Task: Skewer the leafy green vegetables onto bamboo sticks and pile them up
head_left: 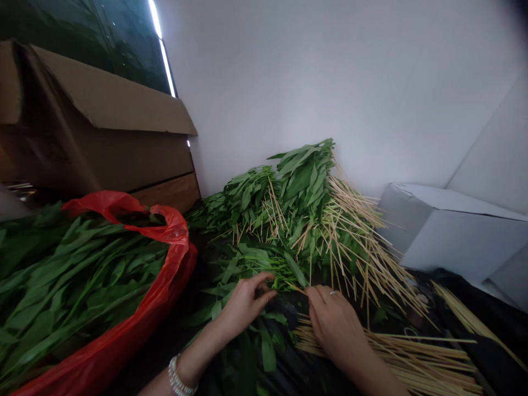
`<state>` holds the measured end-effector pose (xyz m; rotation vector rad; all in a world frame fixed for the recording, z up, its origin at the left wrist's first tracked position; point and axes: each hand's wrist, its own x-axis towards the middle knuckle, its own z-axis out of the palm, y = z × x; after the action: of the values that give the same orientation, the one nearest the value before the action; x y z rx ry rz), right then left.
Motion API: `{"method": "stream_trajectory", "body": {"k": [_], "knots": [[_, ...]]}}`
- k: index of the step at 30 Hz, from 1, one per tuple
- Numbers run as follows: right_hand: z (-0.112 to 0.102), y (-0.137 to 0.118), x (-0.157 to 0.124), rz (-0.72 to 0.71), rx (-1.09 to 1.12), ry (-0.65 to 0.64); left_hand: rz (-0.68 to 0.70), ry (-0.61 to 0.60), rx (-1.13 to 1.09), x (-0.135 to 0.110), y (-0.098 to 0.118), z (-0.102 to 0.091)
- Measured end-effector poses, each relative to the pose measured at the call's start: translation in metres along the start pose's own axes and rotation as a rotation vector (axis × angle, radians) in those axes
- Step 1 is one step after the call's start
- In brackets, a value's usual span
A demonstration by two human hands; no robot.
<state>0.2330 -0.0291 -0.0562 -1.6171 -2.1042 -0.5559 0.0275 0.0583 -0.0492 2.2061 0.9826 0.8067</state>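
Observation:
My left hand (249, 301) is at the near side of a small bunch of leafy green stems (284, 268), its thumb and forefinger apart. I see nothing gripped in it. My right hand (335, 320) has its fingers pressed together around the end of a thin wooden stick (296, 288), whose other end points left into the cut stems. Under and beside my right hand lies a pile of loose wooden sticks (421, 360). Behind both hands is a heap of leafy bunches (303, 179) with many sticks (363, 242) poking out of them.
To the left stands a red plastic bag (181, 231) full of long green leaves (82, 275). Behind it is an open cardboard box (136, 148). A white box (462, 236) sits at the right by the white wall (330, 71). Black sheeting (462, 319) covers the work surface.

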Motion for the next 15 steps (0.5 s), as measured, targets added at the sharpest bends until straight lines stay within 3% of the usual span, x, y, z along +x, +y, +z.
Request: {"method": "stream_trajectory", "body": {"k": [8,15], "knots": [[-0.0098,-0.0043,-0.0015,-0.045,0.120,0.183,-0.215,0.070,-0.541,0.0057,-0.0014,0.0021],[-0.0090,-0.0064,-0.0060,-0.181,-0.007,0.183,-0.317,0.060,-0.660,0.0068,0.0046,-0.0019]]}}
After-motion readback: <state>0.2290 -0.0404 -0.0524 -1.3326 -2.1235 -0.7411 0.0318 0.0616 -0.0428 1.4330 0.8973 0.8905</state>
